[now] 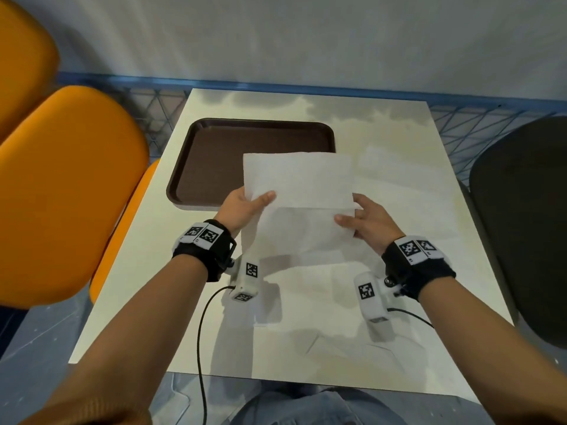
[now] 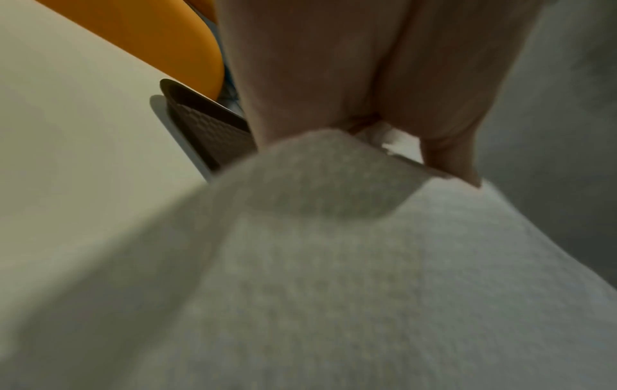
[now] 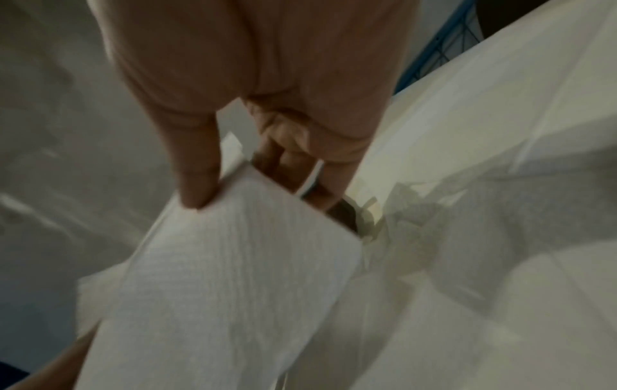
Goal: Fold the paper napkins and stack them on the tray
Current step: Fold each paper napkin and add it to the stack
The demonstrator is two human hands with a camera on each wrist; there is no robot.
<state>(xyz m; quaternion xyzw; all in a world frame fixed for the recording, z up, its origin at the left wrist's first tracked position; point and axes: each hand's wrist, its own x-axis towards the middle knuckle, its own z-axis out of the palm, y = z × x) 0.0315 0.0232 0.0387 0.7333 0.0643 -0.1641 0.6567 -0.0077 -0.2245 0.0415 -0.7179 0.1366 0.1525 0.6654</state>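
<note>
A person seated at a pale bench (image 1: 399,185) holds one white paper napkin (image 1: 299,191) up in the air between both hands, above the middle of the bench. The left hand (image 1: 245,208) pinches the napkin's left edge, thumb on the near face and fingers hidden behind the sheet. The right hand (image 1: 366,219) pinches the right edge in the same way, thumb in front and fingers behind. The napkin is partly folded: an upper layer lies over a lower part that hangs down toward the person, with a straight horizontal edge across the middle. A dark brown tray (image 1: 214,157) sits on the far left part of the bench, and the napkin's upper left corner overlaps it in the head view. Orange chairs (image 1: 70,191) stand to the left of the bench and a dark chair (image 1: 521,225) to the right. Each wrist wears a black band carrying a small white camera.
</note>
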